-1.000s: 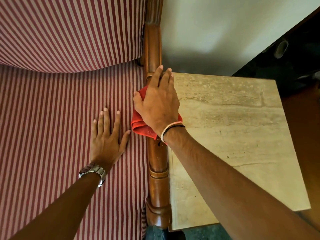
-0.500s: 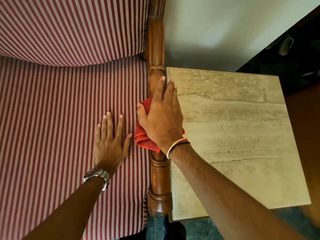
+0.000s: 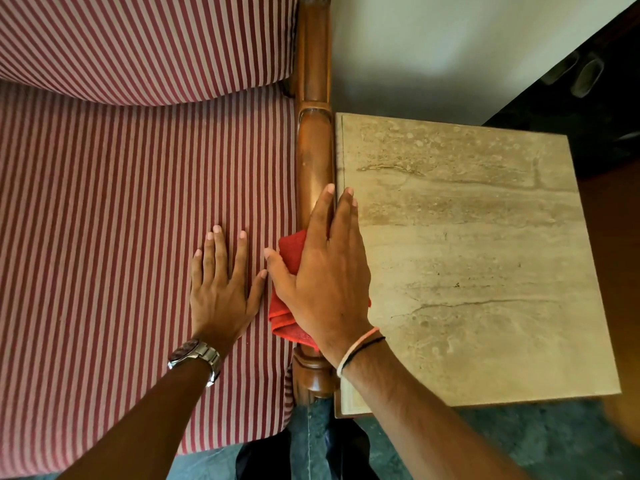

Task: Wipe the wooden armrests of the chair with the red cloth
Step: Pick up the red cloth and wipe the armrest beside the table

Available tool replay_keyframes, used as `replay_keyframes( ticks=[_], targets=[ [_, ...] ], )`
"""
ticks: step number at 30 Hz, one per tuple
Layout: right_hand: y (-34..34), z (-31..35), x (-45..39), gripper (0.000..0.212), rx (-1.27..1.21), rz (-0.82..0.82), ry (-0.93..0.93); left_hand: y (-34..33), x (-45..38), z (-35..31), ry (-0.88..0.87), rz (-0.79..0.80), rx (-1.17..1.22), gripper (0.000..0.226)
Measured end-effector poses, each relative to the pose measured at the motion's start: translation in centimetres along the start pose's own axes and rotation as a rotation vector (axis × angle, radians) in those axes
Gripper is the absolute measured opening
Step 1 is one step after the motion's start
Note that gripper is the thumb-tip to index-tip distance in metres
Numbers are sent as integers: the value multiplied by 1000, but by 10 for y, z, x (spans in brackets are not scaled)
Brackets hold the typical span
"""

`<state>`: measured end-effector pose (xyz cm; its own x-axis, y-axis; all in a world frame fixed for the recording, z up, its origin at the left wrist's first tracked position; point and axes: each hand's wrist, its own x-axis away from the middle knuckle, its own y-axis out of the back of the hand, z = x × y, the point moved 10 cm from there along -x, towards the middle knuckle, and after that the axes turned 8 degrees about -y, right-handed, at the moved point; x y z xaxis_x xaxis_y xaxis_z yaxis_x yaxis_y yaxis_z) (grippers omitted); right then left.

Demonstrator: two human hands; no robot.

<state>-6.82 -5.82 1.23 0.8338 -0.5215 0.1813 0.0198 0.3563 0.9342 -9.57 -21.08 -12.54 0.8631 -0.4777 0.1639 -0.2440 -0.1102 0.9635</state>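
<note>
The wooden armrest (image 3: pixel 313 150) runs from top to bottom along the right side of the striped chair. My right hand (image 3: pixel 323 271) lies flat on its lower half, pressing the red cloth (image 3: pixel 285 306) against the wood. Most of the cloth is hidden under the palm; folds stick out at the left and near the wrist. My left hand (image 3: pixel 221 289) rests flat with fingers spread on the striped seat cushion (image 3: pixel 121 237), just left of the armrest, holding nothing.
A square beige stone-topped side table (image 3: pixel 485 254) stands tight against the armrest's right side. The striped back cushion (image 3: pixel 138 39) is at the top left. A pale wall (image 3: pixel 433 46) is behind, dark furniture (image 3: pixel 588 98) at the right, and green floor (image 3: pixel 519 445) below.
My right hand has slid the red cloth along the armrest toward its front end, away from the backrest. My left hand has stayed flat on the seat.
</note>
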Motion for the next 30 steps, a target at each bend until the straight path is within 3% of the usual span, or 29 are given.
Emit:
replay_keyframes(
  ticks=[16, 24, 30],
  targets=[
    [7, 5, -19, 107, -36, -92, -2, 8, -15, -4, -28, 23, -24, 80],
    [13, 17, -53, 107, -53, -112, 0, 19, -50, -11, -89, 49, 15, 102],
    [17, 25, -80, 109, -29, -119, 1, 15, -71, -3, -108, 42, -24, 89]
  ],
)
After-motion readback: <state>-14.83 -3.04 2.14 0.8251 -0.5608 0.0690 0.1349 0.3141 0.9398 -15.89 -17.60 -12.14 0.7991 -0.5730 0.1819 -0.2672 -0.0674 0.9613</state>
